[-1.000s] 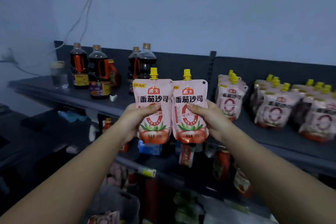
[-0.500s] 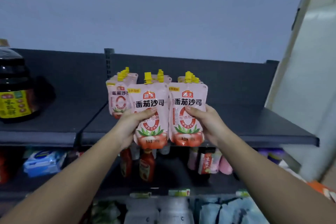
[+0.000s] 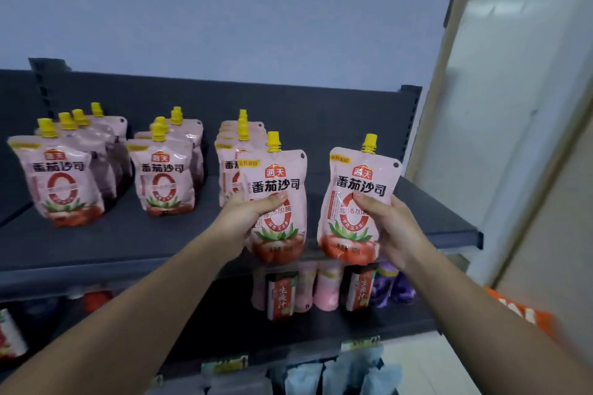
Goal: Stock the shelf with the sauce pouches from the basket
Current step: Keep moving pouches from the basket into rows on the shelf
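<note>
- Sauce pouches (image 3: 163, 179), pink with yellow spout caps and a red ring printed on the front, stand upright on the dark shelf (image 3: 144, 234) in three files running front to back: a left file (image 3: 57, 183), a middle file (image 3: 167, 151) and a right file (image 3: 229, 167).
- Two more of the same pouches are held up in front of the shelf, one in each hand.
- The left hand (image 3: 247, 218) grips the left pouch (image 3: 276, 176) from its left side, with the thumb laid across the front and the fingers hidden behind.
- This pouch is upright and sits just in front of the right file, covering part of its front pouch.
- The right hand (image 3: 398, 231) grips the right pouch (image 3: 359, 183) from its right side, again with the thumb on the front and the fingers behind.
- This pouch leans a little, cap towards the right, before the bare right end of the shelf.
- A clear gap separates the two held pouches, and the bottoms of both overlap the shelf's front edge in the view.
- Whether either one touches the shelf cannot be told.
- On the lower shelf (image 3: 224, 321), below the hands, stand red-labelled packs (image 3: 282, 295), pink packs (image 3: 327, 289) and purple packs (image 3: 390, 282), close together.
- A pale wall (image 3: 240, 16) rises behind the shelf.
- An orange object (image 3: 519, 314), too blurred to identify, shows beside the right forearm.
</note>
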Tool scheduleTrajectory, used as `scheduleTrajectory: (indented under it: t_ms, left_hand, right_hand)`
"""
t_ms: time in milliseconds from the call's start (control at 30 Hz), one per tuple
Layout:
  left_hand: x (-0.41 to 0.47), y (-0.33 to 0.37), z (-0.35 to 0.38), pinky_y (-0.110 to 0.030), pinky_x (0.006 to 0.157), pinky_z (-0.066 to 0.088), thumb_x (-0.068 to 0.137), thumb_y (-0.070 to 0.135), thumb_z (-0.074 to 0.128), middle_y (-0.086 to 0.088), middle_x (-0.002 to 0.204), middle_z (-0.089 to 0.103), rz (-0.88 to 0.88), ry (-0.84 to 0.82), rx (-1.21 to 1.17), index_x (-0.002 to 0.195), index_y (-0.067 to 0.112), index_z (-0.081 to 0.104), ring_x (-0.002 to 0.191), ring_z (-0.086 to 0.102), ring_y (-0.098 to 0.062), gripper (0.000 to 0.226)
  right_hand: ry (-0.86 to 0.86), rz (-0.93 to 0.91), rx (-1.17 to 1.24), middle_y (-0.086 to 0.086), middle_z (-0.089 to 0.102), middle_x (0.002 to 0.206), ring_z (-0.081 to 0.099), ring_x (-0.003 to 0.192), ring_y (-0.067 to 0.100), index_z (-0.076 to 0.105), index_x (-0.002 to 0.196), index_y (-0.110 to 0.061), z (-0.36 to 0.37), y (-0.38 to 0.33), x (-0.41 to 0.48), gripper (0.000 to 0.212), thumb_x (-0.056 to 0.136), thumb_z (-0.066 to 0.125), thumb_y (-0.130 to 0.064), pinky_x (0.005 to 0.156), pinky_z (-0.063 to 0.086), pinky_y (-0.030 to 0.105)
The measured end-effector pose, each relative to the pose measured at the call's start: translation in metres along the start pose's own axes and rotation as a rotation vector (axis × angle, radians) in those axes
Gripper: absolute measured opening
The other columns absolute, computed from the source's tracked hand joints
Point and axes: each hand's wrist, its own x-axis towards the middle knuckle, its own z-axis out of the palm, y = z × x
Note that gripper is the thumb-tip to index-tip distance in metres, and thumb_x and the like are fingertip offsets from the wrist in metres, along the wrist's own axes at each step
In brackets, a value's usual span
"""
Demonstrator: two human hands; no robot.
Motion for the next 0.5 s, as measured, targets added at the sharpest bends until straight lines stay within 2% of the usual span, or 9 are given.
scheduleTrajectory:
  t_ms: [67, 167, 233, 400, 500]
  left_hand:
    - [0.023, -0.008, 0.013, -0.03, 0.066, 0.055, 0.081, 0.008, 0.067, 0.0, 0.092, 0.074, -0.009, -0.009, 0.01, 0.096, 0.017, 0.067, 0.073, 0.072, -0.012, 0.018]
    - [0.061, -0.015, 0.03, -0.023, 0.062, 0.053, 0.081, 0.01, 0.068, 0.005, 0.081, 0.075, -0.001, -0.049, 0.052, 0.092, 0.019, 0.068, 0.074, 0.072, -0.009, 0.014]
    - [0.088, -0.017, 0.038, -0.026, 0.064, 0.052, 0.081, 0.012, 0.069, 0.006, 0.078, 0.076, -0.023, -0.072, 0.07, 0.09, 0.02, 0.068, 0.078, 0.071, -0.011, 0.012]
    - [0.149, -0.025, 0.053, -0.029, 0.07, 0.052, 0.08, 0.008, 0.069, 0.002, 0.089, 0.074, -0.04, -0.085, 0.101, 0.094, 0.019, 0.069, 0.087, 0.069, -0.016, 0.018]
    - [0.175, -0.031, 0.058, -0.029, 0.071, 0.053, 0.079, 0.005, 0.069, 0.004, 0.084, 0.074, -0.055, -0.082, 0.107, 0.091, 0.02, 0.068, 0.084, 0.069, -0.014, 0.019]
  right_hand:
    - [0.033, -0.008, -0.014, 0.012, 0.073, 0.098, 0.073, 0.081, 0.023, 0.062, 0.109, -0.006, -0.015, -0.002, 0.017, 0.031, 0.078, 0.066, -0.006, 0.065, 0.06, 0.034]
    - [0.064, -0.021, -0.043, 0.013, 0.072, 0.102, 0.072, 0.082, 0.024, 0.062, 0.111, -0.006, -0.036, -0.004, 0.047, 0.03, 0.08, 0.065, -0.006, 0.067, 0.06, 0.034]
    - [0.071, -0.023, -0.057, 0.013, 0.072, 0.102, 0.072, 0.083, 0.024, 0.062, 0.11, -0.007, -0.046, -0.007, 0.069, 0.029, 0.081, 0.065, -0.006, 0.068, 0.06, 0.035]
    - [0.072, -0.017, -0.137, 0.007, 0.075, 0.093, 0.073, 0.08, 0.023, 0.065, 0.103, -0.011, -0.064, -0.015, 0.126, 0.023, 0.081, 0.066, -0.005, 0.064, 0.06, 0.034]
    - [0.064, -0.012, -0.163, 0.007, 0.075, 0.091, 0.073, 0.077, 0.022, 0.065, 0.101, -0.01, -0.072, -0.016, 0.156, 0.021, 0.081, 0.065, -0.003, 0.06, 0.06, 0.032]
